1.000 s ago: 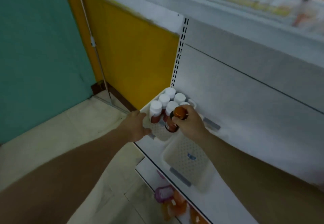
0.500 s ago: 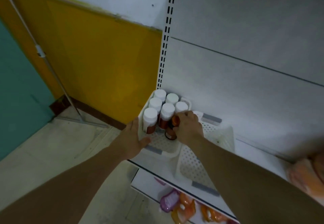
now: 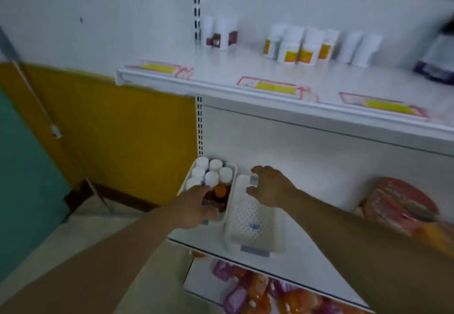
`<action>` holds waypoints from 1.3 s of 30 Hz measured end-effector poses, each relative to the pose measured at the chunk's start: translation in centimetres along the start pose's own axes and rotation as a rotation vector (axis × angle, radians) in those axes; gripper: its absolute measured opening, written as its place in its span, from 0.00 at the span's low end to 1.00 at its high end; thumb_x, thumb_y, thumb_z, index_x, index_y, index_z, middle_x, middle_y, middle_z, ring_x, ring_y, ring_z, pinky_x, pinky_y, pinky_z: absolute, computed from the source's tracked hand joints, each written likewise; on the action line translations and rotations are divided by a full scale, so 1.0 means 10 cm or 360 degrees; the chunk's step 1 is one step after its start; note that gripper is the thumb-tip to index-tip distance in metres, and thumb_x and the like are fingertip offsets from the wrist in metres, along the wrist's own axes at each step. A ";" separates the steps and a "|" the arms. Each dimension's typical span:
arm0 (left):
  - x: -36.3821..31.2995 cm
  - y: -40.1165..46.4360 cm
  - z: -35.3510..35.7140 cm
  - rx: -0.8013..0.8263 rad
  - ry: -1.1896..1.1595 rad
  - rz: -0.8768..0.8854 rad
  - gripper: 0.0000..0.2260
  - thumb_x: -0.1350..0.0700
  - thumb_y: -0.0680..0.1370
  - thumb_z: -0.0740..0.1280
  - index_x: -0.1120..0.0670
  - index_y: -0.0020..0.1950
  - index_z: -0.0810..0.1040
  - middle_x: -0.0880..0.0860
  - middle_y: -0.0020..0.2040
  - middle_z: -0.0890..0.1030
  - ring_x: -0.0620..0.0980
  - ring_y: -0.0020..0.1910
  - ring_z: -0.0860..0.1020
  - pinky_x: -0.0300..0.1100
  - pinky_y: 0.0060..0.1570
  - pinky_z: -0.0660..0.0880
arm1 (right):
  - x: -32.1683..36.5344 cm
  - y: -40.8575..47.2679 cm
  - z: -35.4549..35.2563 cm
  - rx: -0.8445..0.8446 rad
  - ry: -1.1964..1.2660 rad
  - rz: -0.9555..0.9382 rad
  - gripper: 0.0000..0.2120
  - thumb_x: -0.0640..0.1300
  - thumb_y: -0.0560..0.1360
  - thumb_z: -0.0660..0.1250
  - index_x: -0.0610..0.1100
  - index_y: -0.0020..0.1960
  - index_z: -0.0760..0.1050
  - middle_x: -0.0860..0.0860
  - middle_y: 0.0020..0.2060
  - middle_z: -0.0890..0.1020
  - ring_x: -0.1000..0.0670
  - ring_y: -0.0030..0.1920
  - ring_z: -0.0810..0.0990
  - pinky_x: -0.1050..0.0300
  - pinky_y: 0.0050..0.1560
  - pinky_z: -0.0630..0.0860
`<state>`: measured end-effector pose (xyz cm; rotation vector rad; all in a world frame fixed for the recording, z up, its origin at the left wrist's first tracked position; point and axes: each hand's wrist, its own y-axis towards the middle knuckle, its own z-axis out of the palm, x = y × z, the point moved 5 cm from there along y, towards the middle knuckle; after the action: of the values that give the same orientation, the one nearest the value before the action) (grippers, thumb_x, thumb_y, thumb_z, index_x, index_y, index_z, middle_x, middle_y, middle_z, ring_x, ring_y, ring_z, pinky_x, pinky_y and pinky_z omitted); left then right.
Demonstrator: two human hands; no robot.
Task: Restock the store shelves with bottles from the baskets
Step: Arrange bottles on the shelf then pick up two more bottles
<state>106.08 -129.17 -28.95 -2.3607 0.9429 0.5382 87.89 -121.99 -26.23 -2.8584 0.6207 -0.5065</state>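
Lower centre of the frame: my left hand [image 3: 192,206] lay on the near end of the left basket [image 3: 188,178], fingers curled loosely over its front rim; I could not tell whether they actually gripped it. That basket sat on the middle shelf [image 3: 204,238] against the slotted upright [image 3: 199,127], packed with white-capped bottles [image 3: 211,178] standing upright. One brown bottle with an orange cap [image 3: 220,191] stood at the near right of the group, just beside my left fingers. Right of it, touching side by side, was the empty perforated basket [image 3: 253,218]. My right hand [image 3: 270,187] hovered over its far end, fingers spread and released, holding nothing. Upper half of the frame: the upper shelf [image 3: 270,77] carried blurred white bottles with yellow labels [image 3: 298,46] and a pair with dark red labels [image 3: 219,34], price tags [image 3: 272,86] along its front edge. Right edge: a blurred red pack [image 3: 400,205]. Bottom: orange and purple packs [image 3: 250,289] on the lowest shelf.
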 end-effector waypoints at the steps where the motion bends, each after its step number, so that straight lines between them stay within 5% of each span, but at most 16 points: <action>1: -0.14 -0.04 -0.02 0.0018 0.0008 0.0043 0.26 0.44 0.74 0.67 0.51 0.69 0.67 0.49 0.66 0.73 0.48 0.63 0.72 0.44 0.60 0.70 | -0.02 -0.15 -0.12 -0.0034 0.0018 0.0029 0.33 0.56 0.77 0.62 0.47 0.76 0.55 0.44 0.71 0.65 0.44 0.70 0.65 0.51 0.68 0.65; 3: -0.42 -0.11 -0.09 -0.0015 0.0087 0.0169 0.23 0.43 0.72 0.66 0.54 0.62 0.71 0.50 0.58 0.76 0.50 0.57 0.75 0.43 0.55 0.72 | -0.09 -0.47 -0.34 -0.0113 0.0071 0.0111 0.34 0.56 0.77 0.63 0.46 0.77 0.55 0.44 0.72 0.65 0.44 0.70 0.66 0.53 0.68 0.65; 7: -1.05 -0.37 -0.14 0.0059 0.0138 0.0415 0.31 0.45 0.77 0.65 0.51 0.76 0.58 0.48 0.74 0.63 0.47 0.69 0.65 0.35 0.66 0.59 | -0.25 -1.23 -0.70 -0.0287 0.0097 0.0297 0.32 0.56 0.77 0.63 0.45 0.76 0.57 0.44 0.72 0.65 0.44 0.70 0.66 0.55 0.66 0.64; 12: -2.04 -0.79 -0.07 0.0193 0.0208 0.0786 0.33 0.43 0.77 0.63 0.50 0.77 0.53 0.49 0.77 0.53 0.47 0.74 0.57 0.34 0.67 0.53 | -0.64 -2.18 -1.11 -0.0448 -0.0021 0.0600 0.30 0.58 0.75 0.63 0.48 0.73 0.62 0.45 0.66 0.72 0.44 0.59 0.75 0.55 0.56 0.72; 15: -2.66 -1.10 0.03 0.0209 0.0288 0.1012 0.31 0.46 0.77 0.65 0.51 0.77 0.56 0.49 0.77 0.56 0.46 0.73 0.59 0.32 0.66 0.54 | -0.93 -2.74 -1.35 -0.0524 -0.0040 0.0765 0.27 0.58 0.75 0.63 0.47 0.70 0.66 0.45 0.66 0.73 0.44 0.61 0.74 0.53 0.58 0.71; 18: -3.28 -1.37 0.19 0.0248 0.0320 0.1248 0.24 0.53 0.78 0.66 0.53 0.73 0.64 0.46 0.65 0.68 0.43 0.62 0.67 0.26 0.52 0.59 | -1.24 -3.35 -1.60 -0.0636 -0.0001 0.0919 0.29 0.57 0.76 0.64 0.47 0.73 0.62 0.45 0.69 0.69 0.43 0.65 0.71 0.52 0.62 0.69; 24: -4.57 -1.62 0.68 0.0243 0.0478 0.1541 0.31 0.44 0.77 0.64 0.48 0.76 0.56 0.49 0.76 0.58 0.49 0.72 0.62 0.39 0.67 0.60 | -2.05 -4.49 -2.18 -0.0851 -0.0041 0.1142 0.31 0.58 0.77 0.63 0.48 0.75 0.60 0.47 0.73 0.65 0.45 0.70 0.66 0.53 0.67 0.64; 39: -7.89 -2.12 2.21 0.0215 0.0513 0.2039 0.29 0.45 0.77 0.64 0.49 0.75 0.58 0.50 0.75 0.61 0.50 0.70 0.65 0.38 0.64 0.61 | -4.52 -6.69 -3.37 -0.1204 -0.0112 0.1483 0.28 0.58 0.75 0.64 0.50 0.72 0.64 0.49 0.67 0.72 0.45 0.65 0.71 0.54 0.61 0.68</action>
<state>64.41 -62.93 3.29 -1.4658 2.5143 0.4857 61.82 -45.76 7.73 -2.6396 2.3309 0.0129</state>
